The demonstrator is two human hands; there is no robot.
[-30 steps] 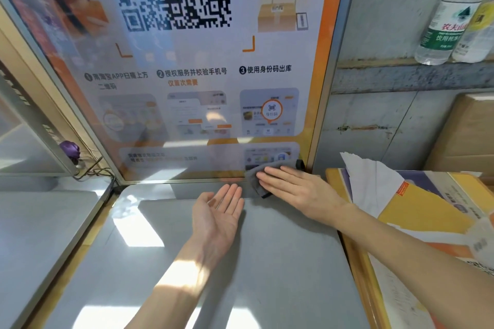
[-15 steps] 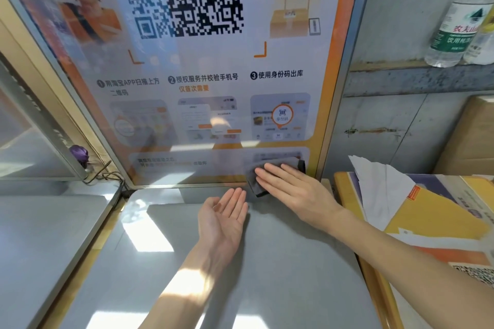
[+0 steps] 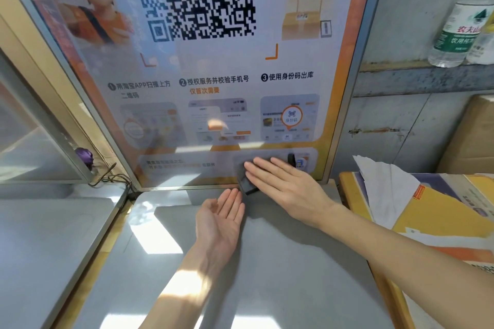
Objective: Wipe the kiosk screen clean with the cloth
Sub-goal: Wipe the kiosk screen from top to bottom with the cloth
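Observation:
The kiosk screen (image 3: 219, 88) stands upright ahead, showing a large QR code, a cartoon figure and numbered steps inside an orange border. My right hand (image 3: 283, 184) lies flat against its bottom edge, pressing a dark grey cloth (image 3: 246, 184) onto the glass; only the cloth's left part shows past the fingers. My left hand (image 3: 222, 219) rests palm up with fingers apart on the grey counter, just below the cloth, holding nothing.
The grey counter (image 3: 240, 275) spreads below the screen. Yellow and purple boxes (image 3: 433, 211) with white paper (image 3: 385, 187) lie at the right. Two water bottles (image 3: 459, 32) stand on a wall ledge. Cables (image 3: 112, 179) and a purple object (image 3: 84, 156) sit at the screen's left foot.
My right hand and the cloth have slid a little to the left along the screen's bottom edge. The view has shifted slightly. The left hand stays palm up.

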